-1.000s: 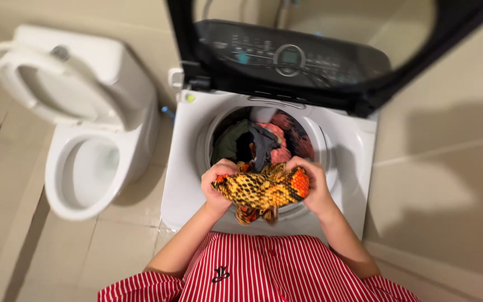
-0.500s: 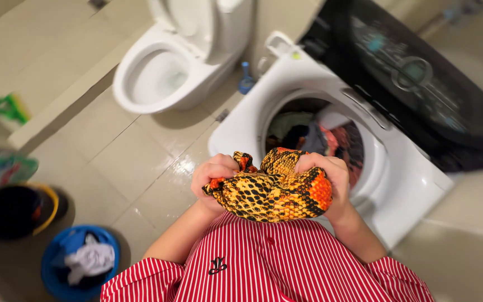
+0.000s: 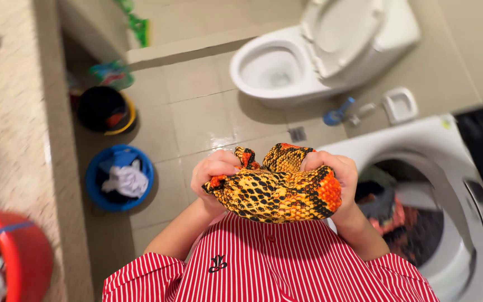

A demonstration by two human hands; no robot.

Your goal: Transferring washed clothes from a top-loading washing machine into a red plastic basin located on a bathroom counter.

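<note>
Both hands grip one bunched-up garment (image 3: 275, 187) in front of the person's chest, above a red-and-white striped shirt (image 3: 269, 265). The cloth is yellow-orange with a black snakeskin-like scale pattern; it deepens to bright orange at its right end and in small patches near the left. It is wadded into a thick roll, with two folds sticking up between the hands. The left hand (image 3: 214, 174) is closed tight around the garment's left end, fingers curled over the top. The right hand (image 3: 335, 178) is closed in the same way around the right end, knuckles up, with orange fabric bulging out below the fingers. The garment is held in the air, touching nothing but the hands.

Below is a floor (image 3: 197, 117) of pale beige glossy tiles. At the right stands a white top-loading washing machine (image 3: 431, 140), its drum open and holding mixed dark, green and reddish clothes (image 3: 389, 210). Beyond it a white toilet (image 3: 308, 56) stands with its seat raised, and a small blue object (image 3: 336, 114) and a white dish-shaped holder (image 3: 399, 104) lie near its base. At the left a blue basin (image 3: 119, 178) holds white and blue cloth, and a black bucket with a yellow rim (image 3: 106, 109) stands just beyond it. A speckled counter (image 3: 12, 100) runs down the left edge, with a red tub (image 3: 26, 257) in the near corner.
</note>
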